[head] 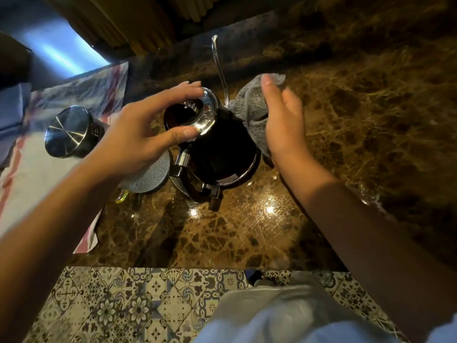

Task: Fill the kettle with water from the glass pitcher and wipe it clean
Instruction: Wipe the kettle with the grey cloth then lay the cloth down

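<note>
A black gooseneck kettle [222, 154] stands on the brown marble counter [247, 231], its thin steel spout [218, 63] pointing away from me. My left hand [138, 134] grips the kettle's shiny steel lid [205, 112] from above with thumb and fingers. My right hand [284, 120] presses a grey cloth [249, 107] against the kettle's right side. A textured glass pitcher [148, 177] sits just left of the kettle, partly hidden under my left wrist.
A steel canister with a shiny lid [68, 131] stands on a striped towel [37, 174] at the left. The counter's front edge runs across below, with patterned floor tiles [123, 305] beyond it. A wall rises behind the kettle.
</note>
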Demonstrator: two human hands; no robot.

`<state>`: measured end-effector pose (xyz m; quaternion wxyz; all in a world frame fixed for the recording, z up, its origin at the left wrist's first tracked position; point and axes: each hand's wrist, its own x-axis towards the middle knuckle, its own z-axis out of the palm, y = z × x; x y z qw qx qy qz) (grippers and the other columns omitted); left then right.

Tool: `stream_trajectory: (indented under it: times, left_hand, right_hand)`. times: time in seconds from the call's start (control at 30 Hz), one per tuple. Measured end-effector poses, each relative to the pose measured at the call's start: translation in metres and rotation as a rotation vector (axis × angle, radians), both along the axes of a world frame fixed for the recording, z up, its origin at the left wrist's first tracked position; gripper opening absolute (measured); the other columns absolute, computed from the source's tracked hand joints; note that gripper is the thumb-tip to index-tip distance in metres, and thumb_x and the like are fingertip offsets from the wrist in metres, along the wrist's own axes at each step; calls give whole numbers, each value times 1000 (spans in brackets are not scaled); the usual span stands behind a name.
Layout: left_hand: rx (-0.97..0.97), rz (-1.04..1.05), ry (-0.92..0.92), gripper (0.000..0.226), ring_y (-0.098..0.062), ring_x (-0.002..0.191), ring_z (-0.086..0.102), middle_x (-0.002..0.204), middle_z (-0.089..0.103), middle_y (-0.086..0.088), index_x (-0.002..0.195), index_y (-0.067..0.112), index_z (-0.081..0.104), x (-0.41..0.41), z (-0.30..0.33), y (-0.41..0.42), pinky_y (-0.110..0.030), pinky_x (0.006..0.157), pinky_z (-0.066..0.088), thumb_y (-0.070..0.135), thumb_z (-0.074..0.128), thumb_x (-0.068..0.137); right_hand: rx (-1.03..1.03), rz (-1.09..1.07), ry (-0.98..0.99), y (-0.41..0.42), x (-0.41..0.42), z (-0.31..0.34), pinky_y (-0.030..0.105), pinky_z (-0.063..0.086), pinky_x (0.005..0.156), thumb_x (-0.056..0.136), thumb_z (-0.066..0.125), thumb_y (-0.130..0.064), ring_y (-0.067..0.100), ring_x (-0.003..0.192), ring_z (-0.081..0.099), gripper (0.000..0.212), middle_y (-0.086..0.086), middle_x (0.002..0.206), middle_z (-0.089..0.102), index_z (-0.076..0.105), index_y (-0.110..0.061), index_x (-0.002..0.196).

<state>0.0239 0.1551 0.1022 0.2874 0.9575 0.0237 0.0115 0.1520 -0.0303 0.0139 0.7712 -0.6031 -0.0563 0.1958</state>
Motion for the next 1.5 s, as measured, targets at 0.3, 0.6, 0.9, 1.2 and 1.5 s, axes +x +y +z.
stream_trajectory:
  times: [0.3, 0.6, 0.9, 1.2, 1.5]
  left_hand:
    - [-11, -22, -8, 61, -12, 149, 42, 156, 51, 3, 146, 22, 52, 3, 1, 5, -48, 122, 37, 47, 69, 93]
    - [-8, -17, -2, 61, -10, 149, 42, 156, 51, 5, 148, 21, 54, 4, 0, 7, -48, 122, 37, 41, 71, 92]
    - [7, -6, -1, 64, -9, 149, 42, 156, 50, 8, 148, 24, 53, 3, 1, 7, -50, 122, 37, 46, 70, 91]
    - [-8, 11, 19, 68, -10, 147, 45, 155, 52, 6, 149, 24, 52, 3, 3, 6, -50, 120, 39, 50, 69, 89]
    - [118, -8, 65, 73, -9, 148, 43, 158, 48, 9, 157, 33, 41, 3, 2, 10, -46, 120, 39, 59, 61, 92]
  right_hand:
    - [-174, -143, -827, 30, -62, -22, 37, 50, 76, 98, 56, -22, 30, 88, 56, 18, 20, 96, 59, 57, -6, 105]
    - [-431, -16, -1091, 4, -74, -64, 41, 45, 67, 81, 62, -7, 37, 82, 55, 13, 19, 92, 63, 73, -3, 86]
    - [-484, 138, -635, -40, -46, -44, 30, 53, 63, 95, 67, -22, 1, 73, 61, 11, -12, 84, 63, 65, -19, 105]
    - [-112, 81, -77, 36, -10, 13, 46, 56, 97, 102, 48, -53, 19, 108, 69, 42, 5, 116, 73, 69, -19, 115]
    - [-358, 377, -137, 12, -2, -43, 43, 47, 112, 105, 39, -55, 15, 128, 59, 49, -4, 134, 67, 62, -31, 140]
